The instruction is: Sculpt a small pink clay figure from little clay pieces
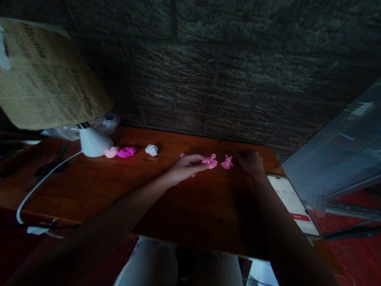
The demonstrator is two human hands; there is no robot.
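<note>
Fingers of the left hand [185, 167] are pinching a pink piece [210, 162] over the wooden bench [197, 215]. The right hand [251, 162] is sitting in shadow; I cannot tell its fingers' state. Between the hands, a pink figure [227, 162] is resting. Farther left, a white lump [151, 150] is lying.

Light is dim; fine detail seems blurred.

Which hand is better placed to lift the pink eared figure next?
Probably the right hand, close beside the eared figure; the left hand holds another pink piece. The right's grip is unclear.
</note>
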